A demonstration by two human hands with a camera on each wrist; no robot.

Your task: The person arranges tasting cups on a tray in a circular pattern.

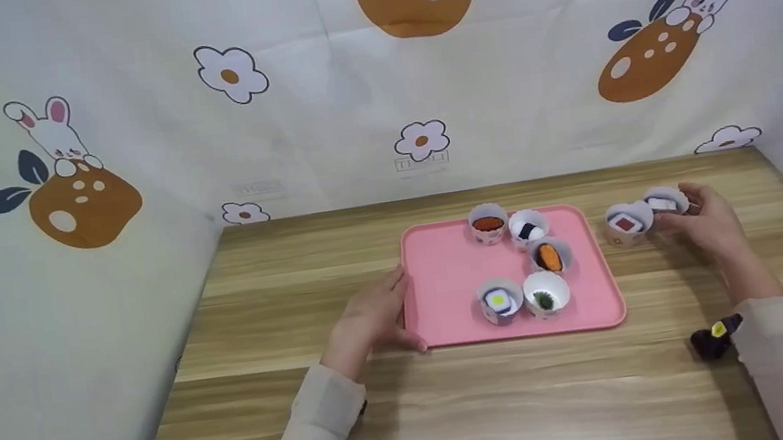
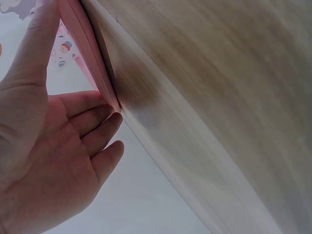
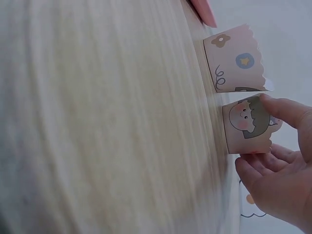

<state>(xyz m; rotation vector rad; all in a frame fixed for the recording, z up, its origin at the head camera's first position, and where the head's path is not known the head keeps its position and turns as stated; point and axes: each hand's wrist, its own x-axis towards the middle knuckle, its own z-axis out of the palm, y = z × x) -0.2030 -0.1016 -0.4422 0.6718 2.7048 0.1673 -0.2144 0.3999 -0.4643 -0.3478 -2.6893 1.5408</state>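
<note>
My left hand (image 1: 374,315) touches the left side of a pink tray (image 1: 437,282), its thumb by the near corner. In the left wrist view its fingers (image 2: 100,119) lie loosely bent against the tray's edge. To the right of the tray, my right hand (image 1: 713,219) holds a scalloped paper baking cup (image 3: 251,126) between thumb and fingers. White-topped contents show inside that cup. Beside it stands a second paper cup (image 1: 628,225) holding a white toy sushi piece with a red centre. In the right wrist view both cups stand on the table.
Several paper cups sit on the tray's right half, among them one with an orange-topped piece (image 1: 549,257) and one with a green filling (image 1: 544,300). A small dark bottle-like item (image 1: 714,340) lies beside the right sleeve. Patterned cloth (image 1: 318,123) hangs behind the wooden table (image 1: 506,402).
</note>
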